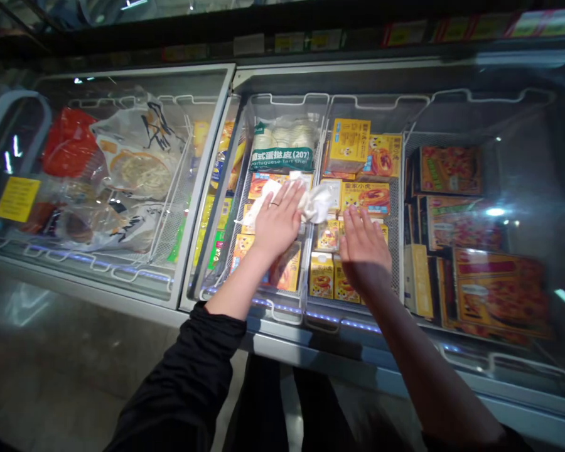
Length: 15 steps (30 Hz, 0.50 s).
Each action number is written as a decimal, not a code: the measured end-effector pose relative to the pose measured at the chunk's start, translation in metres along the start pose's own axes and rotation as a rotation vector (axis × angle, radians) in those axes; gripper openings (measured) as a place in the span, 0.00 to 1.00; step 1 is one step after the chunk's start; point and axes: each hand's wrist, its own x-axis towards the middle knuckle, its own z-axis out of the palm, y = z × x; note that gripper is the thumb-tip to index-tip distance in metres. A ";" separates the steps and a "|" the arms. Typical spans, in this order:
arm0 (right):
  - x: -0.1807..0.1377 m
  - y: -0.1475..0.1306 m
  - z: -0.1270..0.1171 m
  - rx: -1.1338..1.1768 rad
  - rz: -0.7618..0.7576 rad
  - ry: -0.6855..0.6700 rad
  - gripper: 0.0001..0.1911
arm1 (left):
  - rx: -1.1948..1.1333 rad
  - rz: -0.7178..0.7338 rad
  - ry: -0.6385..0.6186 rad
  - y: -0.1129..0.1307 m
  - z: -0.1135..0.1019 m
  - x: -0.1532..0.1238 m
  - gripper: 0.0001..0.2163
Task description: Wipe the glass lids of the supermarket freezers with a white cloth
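Observation:
My left hand (pixel 279 216) lies flat on a white cloth or paper wipe (pixel 319 199), pressing it against the clear glass lid (pixel 428 116) of a chest freezer. Its fingers are stretched out, and a ring shows on one. The wipe sticks out on both sides of the hand, crumpled to its right. To the right, my right hand (pixel 365 251) rests palm down with fingers extended, seemingly on the same glass and holding nothing. Beneath the glass are yellow food boxes (pixel 351 139) and a green-and-white bag of tart shells (pixel 282 147).
On the right, pizza boxes (pixel 452 169) lie under the glass. Left of the lid's frame (pixel 202 188) are bagged foods (pixel 141 150), a red bag (pixel 70 143) and a yellow label (pixel 17 198). Price tags (pixel 289 43) line the shelf edge behind. The freezer's front rim (pixel 273 339) is close to my legs.

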 end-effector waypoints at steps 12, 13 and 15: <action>-0.001 -0.007 -0.003 -0.096 0.011 -0.028 0.36 | -0.022 0.028 -0.103 0.060 0.013 -0.053 0.32; -0.001 -0.006 -0.002 -0.097 0.010 -0.028 0.37 | -0.026 0.060 -0.106 0.065 0.013 -0.039 0.31; 0.001 -0.002 -0.001 -0.085 0.008 -0.020 0.37 | -0.040 0.097 -0.105 0.065 0.011 -0.011 0.30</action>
